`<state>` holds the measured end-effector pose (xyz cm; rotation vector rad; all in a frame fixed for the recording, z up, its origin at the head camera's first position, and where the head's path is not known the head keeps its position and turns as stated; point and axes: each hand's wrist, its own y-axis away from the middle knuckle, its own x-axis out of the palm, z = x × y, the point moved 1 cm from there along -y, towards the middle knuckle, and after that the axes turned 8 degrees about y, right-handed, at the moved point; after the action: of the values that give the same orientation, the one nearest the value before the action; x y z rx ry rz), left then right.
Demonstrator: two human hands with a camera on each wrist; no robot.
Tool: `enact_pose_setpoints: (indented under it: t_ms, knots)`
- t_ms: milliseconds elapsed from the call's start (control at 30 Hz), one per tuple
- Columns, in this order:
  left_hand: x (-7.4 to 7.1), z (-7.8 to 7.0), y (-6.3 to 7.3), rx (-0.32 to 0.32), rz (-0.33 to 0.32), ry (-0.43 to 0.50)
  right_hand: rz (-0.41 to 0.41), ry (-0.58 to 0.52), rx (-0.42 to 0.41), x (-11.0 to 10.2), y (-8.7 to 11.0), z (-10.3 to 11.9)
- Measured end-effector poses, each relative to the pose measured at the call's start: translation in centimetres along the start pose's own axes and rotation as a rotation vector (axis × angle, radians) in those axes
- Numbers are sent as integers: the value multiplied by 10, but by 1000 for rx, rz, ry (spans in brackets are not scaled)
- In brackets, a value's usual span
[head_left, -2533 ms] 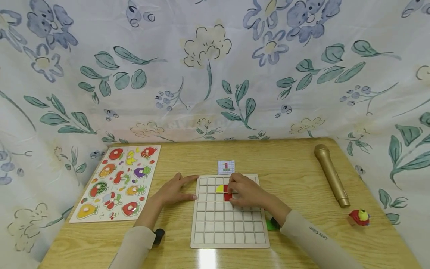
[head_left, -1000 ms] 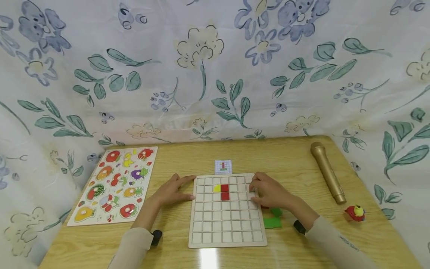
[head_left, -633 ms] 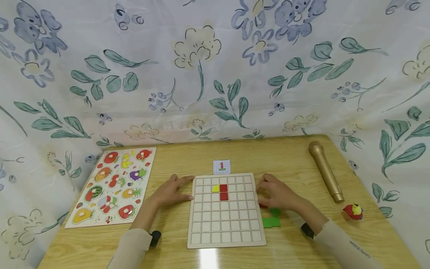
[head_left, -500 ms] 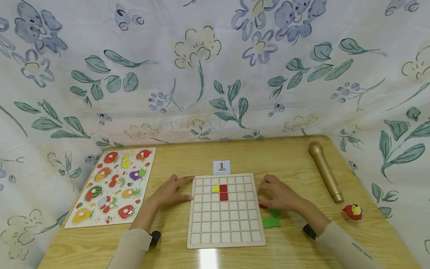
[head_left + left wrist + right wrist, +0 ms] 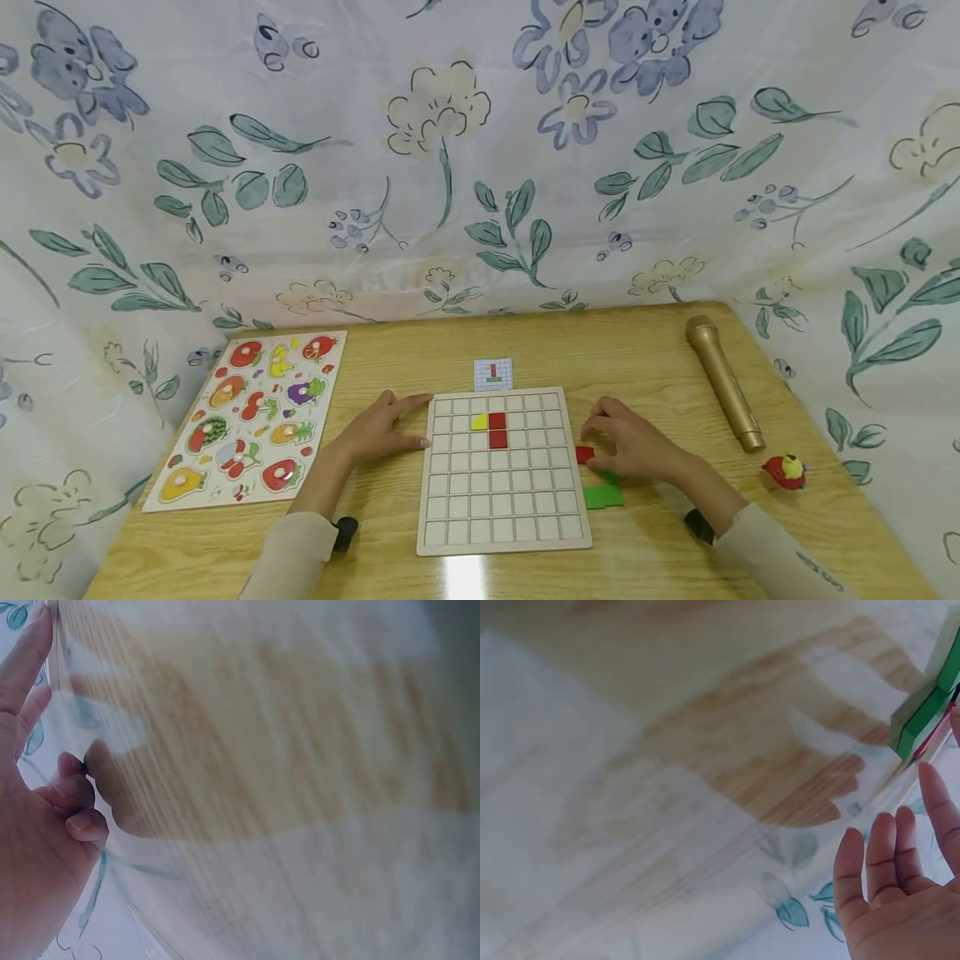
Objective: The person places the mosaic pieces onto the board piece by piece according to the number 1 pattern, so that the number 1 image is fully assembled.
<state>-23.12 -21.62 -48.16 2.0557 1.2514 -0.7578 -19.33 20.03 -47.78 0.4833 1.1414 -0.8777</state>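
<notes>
A pale wooden grid board (image 5: 502, 529) lies in the middle of the table. In its upper squares sit a yellow curved-edge piece (image 5: 479, 422) and two red square tiles (image 5: 498, 439), one below the other. My left hand (image 5: 377, 431) rests at the board's left side, its index finger and thumb spread against the edge. Beyond the right edge, my right hand (image 5: 633, 442) hovers with relaxed fingers, thumb near a loose red tile (image 5: 583, 455). Flat green pieces (image 5: 602, 497) lie just below it; another green piece (image 5: 610, 477) is partly covered by the hand.
A small printed grid card (image 5: 492, 374) lies above the board. At left is a fruit puzzle board (image 5: 251, 433). To the right lie a gold microphone (image 5: 723, 383) and a small red-and-yellow toy (image 5: 786, 472). A floral cloth (image 5: 450, 208) hangs behind the table.
My right hand has left the red tiles on the board and moved right, past the edge, to the loose pieces, uncovering a red tile there. The left hand keeps its place at the edge.
</notes>
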Motion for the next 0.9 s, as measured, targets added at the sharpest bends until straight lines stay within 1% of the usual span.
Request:
enact_pose_setpoints:
  t_ms: [367,567,900]
  knots:
    - [1,2,1,1,-2,6,14,0,-16,1,2,2]
    - [0,2,2,13,-8,1,27,25,-15,1,0,2]
    - [0,2,0,9,-5,1,5,66,-41,2,-3,5]
